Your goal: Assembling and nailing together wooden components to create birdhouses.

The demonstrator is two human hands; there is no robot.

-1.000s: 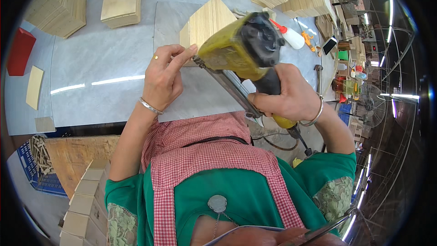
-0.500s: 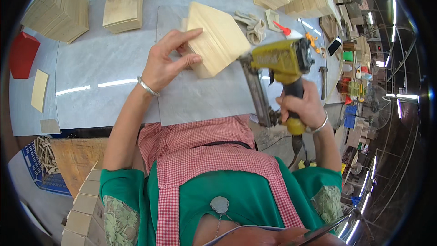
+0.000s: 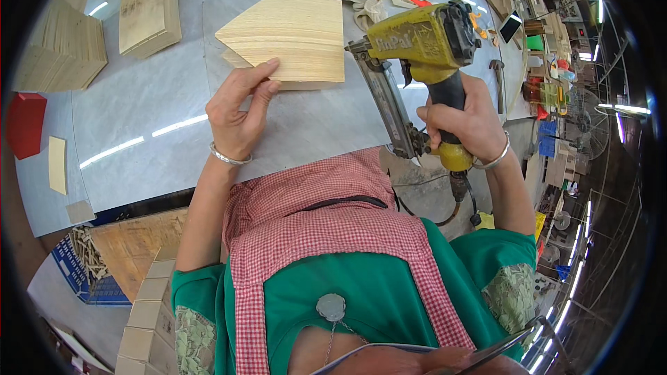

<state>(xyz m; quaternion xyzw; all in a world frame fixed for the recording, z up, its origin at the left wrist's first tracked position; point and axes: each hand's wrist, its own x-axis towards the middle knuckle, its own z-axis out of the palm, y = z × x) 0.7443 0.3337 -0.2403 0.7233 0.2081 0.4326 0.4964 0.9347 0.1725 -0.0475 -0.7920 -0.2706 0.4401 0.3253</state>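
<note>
A pale wooden panel, pointed at its left end, lies over other wood on the grey table, with a lower piece showing along its near edge. My left hand pinches its near edge between thumb and fingers. In my right hand is a yellow and black nail gun, gripped by its handle, with a hose hanging from the base. The gun's nose is close to the panel's right edge; whether they touch I cannot tell.
Stacked wooden panels stand at the back left, beside a taller stack. A red block sits at the left edge. Beyond the panel lie gloves. A hammer and a phone rest at the right.
The panel has turned so its point faces left and its straight edge faces the nail gun. My left hand has moved to its near edge. The nail gun has shifted slightly left and nearer the panel's side.
</note>
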